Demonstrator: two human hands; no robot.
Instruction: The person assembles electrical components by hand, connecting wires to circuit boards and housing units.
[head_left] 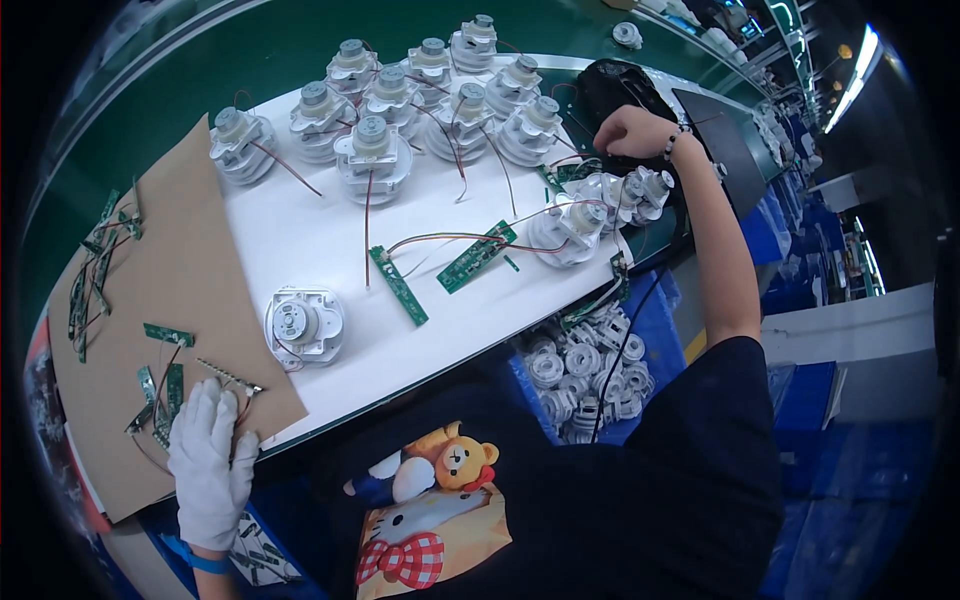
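My left hand (212, 455), in a white glove, rests at the near edge of a brown cardboard sheet (200, 260). Its fingers are stretched out over small green circuit boards (172, 385) with thin wires, thumb apart. At the far right my bare right hand (632, 132), a beaded bracelet at its wrist, is curled beside a black bag-like thing (615, 85); what its fingers hold, if anything, is hidden. Between the hands, a white motor unit (300, 325) lies near the table's front edge. Two green boards (398, 288) joined by coloured wires lie mid-table.
Several white motor units (372, 160) with trailing wires stand across the back of the white table top (330, 240); others cluster at the right (575, 225). More boards (95, 275) are heaped at the far left. A blue bin (530, 395) of white round parts sits below the right edge.
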